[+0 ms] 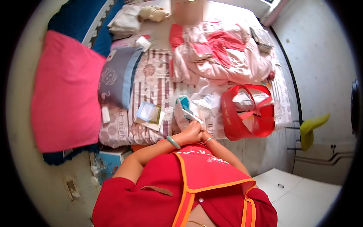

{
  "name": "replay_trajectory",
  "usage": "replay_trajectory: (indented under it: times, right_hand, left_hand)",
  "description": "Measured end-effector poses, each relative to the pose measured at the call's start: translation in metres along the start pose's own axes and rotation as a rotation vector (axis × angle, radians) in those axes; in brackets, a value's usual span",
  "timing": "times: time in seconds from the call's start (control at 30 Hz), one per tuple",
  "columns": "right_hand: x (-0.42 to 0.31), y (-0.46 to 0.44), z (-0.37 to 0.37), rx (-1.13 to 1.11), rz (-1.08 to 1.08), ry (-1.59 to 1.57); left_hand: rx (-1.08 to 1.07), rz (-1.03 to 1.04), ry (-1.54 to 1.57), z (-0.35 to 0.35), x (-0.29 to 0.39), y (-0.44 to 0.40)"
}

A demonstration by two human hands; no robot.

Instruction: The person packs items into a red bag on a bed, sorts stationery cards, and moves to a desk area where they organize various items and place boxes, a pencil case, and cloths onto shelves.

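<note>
My left hand [191, 132], with a pale green bangle on its wrist, is closed at the lower edge of a white-and-teal packet [183, 109] near the front of the bed. Close beside it is my right hand [206, 137], with a thin bracelet on the wrist; its fingers are mostly hidden behind the left. A crumpled clear plastic bag [205, 100] touches the packet's right side. Left of the packet lie a light blue-and-white card or booklet [148, 112] and paper under it.
A red tote bag [229, 117] with things inside stands on the bed at right. Pink-and-white bedding [223, 56] is bunched behind it. A grey-blue pillow [117, 75] and a pink cushion [66, 94] lie left. Yellow-green cloth [308, 134] hangs right; a white cabinet [287, 189] stands below.
</note>
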State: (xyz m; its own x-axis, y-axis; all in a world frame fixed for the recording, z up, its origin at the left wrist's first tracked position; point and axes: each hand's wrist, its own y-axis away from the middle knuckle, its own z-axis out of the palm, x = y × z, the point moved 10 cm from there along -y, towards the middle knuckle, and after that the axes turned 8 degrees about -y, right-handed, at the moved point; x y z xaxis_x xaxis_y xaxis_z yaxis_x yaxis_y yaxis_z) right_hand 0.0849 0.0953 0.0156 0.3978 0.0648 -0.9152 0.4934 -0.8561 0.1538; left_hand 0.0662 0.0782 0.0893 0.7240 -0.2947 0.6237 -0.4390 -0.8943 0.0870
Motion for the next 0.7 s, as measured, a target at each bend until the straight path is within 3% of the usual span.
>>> replay_trajectory:
  times: [0.1, 0.17, 0.27, 0.3, 0.33, 0.4, 0.43, 0.47, 0.5, 0.57, 0.6, 0.63, 0.7]
  right_hand:
    - [0.014, -0.009, -0.022, 0.142, 0.016, 0.066]
    - [0.024, -0.014, -0.043, 0.226, 0.033, 0.105]
    - [0.017, -0.008, -0.079, 0.315, -0.007, 0.201]
    - [-0.007, 0.002, -0.095, 0.321, -0.022, 0.261]
    - [-0.030, 0.015, -0.116, 0.406, -0.108, 0.256]
    - [-0.103, 0.048, -0.170, 0.427, -0.040, 0.194]
    - [-0.122, 0.066, -0.195, 0.501, -0.036, 0.163]
    - [-0.135, 0.086, -0.219, 0.592, -0.197, 0.129]
    - [-0.194, 0.111, -0.242, 0.685, -0.300, 0.306]
    - [-0.179, 0.149, -0.278, 0.749, -0.125, 0.291]
    - [-0.134, 0.185, -0.303, 0.883, -0.039, -0.002]
    - [-0.204, 0.185, -0.311, 0.900, -0.095, 0.208]
    - [-0.212, 0.219, -0.337, 0.977, -0.126, 0.230]
  left_hand:
    - [-0.045, -0.041, 0.171, -0.016, -0.001, 0.001]
    - [0.093, 0.109, 0.152, -0.031, 0.013, 0.002]
    - [0.067, 0.170, 0.195, -0.071, 0.054, 0.003]
    - [0.058, 0.186, 0.195, -0.086, 0.070, 0.004]
    - [0.196, 0.307, 0.171, -0.115, 0.094, 0.007]
    - [0.440, 0.522, 0.151, -0.157, 0.127, 0.018]
    - [0.431, 0.532, 0.160, -0.162, 0.134, 0.014]
    - [0.474, 0.585, 0.103, -0.170, 0.146, 0.013]
    - [0.517, 0.637, 0.047, -0.175, 0.158, 0.011]
    - [0.506, 0.660, 0.106, -0.175, 0.185, -0.006]
    - [0.480, 0.702, 0.158, -0.172, 0.202, -0.015]
    - [0.455, 0.741, 0.209, -0.170, 0.218, -0.023]
    - [0.454, 0.818, 0.219, -0.168, 0.250, -0.040]
